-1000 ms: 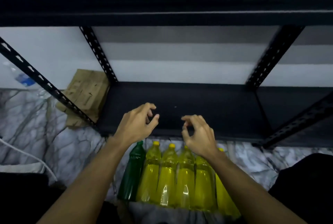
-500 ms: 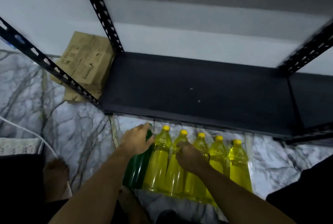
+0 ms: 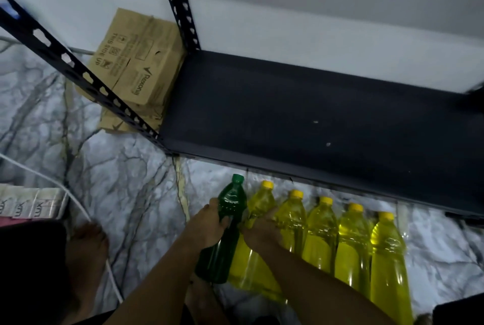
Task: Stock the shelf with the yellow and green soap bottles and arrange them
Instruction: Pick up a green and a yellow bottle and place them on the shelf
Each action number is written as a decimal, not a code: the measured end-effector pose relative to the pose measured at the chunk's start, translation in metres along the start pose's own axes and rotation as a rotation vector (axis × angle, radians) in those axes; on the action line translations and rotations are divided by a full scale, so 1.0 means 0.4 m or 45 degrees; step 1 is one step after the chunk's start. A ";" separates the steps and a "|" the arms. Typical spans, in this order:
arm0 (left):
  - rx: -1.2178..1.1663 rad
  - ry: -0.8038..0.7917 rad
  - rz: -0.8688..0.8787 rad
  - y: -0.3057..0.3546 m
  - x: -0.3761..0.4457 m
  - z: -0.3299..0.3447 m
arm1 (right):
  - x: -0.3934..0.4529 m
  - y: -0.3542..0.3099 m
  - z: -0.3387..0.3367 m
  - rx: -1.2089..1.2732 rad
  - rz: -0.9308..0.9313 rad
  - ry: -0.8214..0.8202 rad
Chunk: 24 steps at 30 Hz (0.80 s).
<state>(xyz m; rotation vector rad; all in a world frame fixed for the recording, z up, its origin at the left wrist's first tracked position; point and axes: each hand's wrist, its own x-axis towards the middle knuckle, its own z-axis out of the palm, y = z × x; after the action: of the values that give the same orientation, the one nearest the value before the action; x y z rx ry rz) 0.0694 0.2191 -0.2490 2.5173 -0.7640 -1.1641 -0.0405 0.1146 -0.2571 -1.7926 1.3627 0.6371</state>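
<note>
- A soap pack (image 3: pixel 31 205) is lying at the far left on the marble floor (image 3: pixel 125 188), with a white cable (image 3: pixel 78 209) running past it.
- A bare foot (image 3: pixel 86 248) is resting on the floor beside that cable.
- A cardboard box (image 3: pixel 136 70) is sitting against the wall, behind the shelf's slotted front post (image 3: pixel 78 70).
- The left hand (image 3: pixel 207 227) is gripping the green bottle (image 3: pixel 222 233) just below its shoulder, fingers curling round it.
- The green bottle is standing on the floor at the left end of the row, in front of the shelf (image 3: pixel 314 120).
- The right hand (image 3: pixel 262 230) is curling round the first yellow bottle (image 3: pixel 251 259), touching the green one's right side.
- Four more yellow bottles (image 3: pixel 353 246) are standing to the right, shoulder to shoulder, caps pointing toward the shelf edge.
- The dark shelf board is lying bare above the row, carrying only a few pale specks.
</note>
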 end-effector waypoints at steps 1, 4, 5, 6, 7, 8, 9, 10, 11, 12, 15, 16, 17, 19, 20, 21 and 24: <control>-0.022 -0.011 -0.002 -0.003 0.000 -0.004 | 0.006 -0.011 0.003 -0.014 0.053 0.045; -0.061 -0.025 -0.007 -0.013 0.000 -0.016 | 0.004 -0.027 -0.012 -0.037 0.140 0.128; -0.064 -0.023 -0.008 -0.018 0.001 -0.018 | 0.001 -0.027 -0.017 -0.029 0.139 0.123; -0.066 -0.024 -0.019 -0.021 0.002 -0.020 | -0.003 -0.023 -0.021 -0.016 0.130 0.117; -0.069 -0.024 -0.040 -0.024 0.003 -0.020 | -0.005 -0.017 -0.023 -0.011 0.122 0.118; -0.075 -0.025 -0.067 -0.025 0.005 -0.019 | -0.010 -0.012 -0.027 0.000 0.113 0.123; -0.089 -0.024 -0.096 -0.026 0.006 -0.016 | -0.015 -0.007 -0.032 0.017 0.101 0.124; -0.104 -0.018 -0.128 -0.023 0.006 -0.012 | -0.022 0.000 -0.039 0.043 0.081 0.121; -0.114 -0.006 -0.158 -0.022 0.008 -0.006 | -0.030 0.007 -0.045 0.078 0.054 0.127; -0.122 0.007 -0.193 -0.019 0.012 0.000 | -0.037 0.016 -0.050 0.121 0.020 0.136; -0.188 -0.028 -0.330 0.008 0.025 0.023 | -0.068 0.045 -0.078 0.263 -0.060 0.193; -0.226 -0.049 -0.365 0.020 0.029 0.032 | -0.080 0.054 -0.091 0.302 -0.096 0.219; -0.271 -0.051 -0.391 0.032 0.033 0.040 | -0.089 0.061 -0.103 0.338 -0.130 0.237; -0.328 -0.028 -0.433 0.044 0.045 0.060 | -0.104 0.072 -0.132 0.379 -0.198 0.252; -0.314 -0.025 -0.443 0.048 0.050 0.069 | -0.109 0.077 -0.146 0.382 -0.233 0.249; -0.284 -0.019 -0.444 0.050 0.054 0.078 | -0.114 0.079 -0.161 0.378 -0.267 0.240; -0.205 0.000 -0.427 0.055 0.062 0.089 | -0.124 0.086 -0.203 0.375 -0.347 0.244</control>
<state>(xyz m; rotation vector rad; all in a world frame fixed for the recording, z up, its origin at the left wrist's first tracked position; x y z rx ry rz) 0.0477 0.1865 -0.2779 2.5700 -0.2376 -1.2689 -0.0933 0.0715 -0.1823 -1.7851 1.2309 0.1139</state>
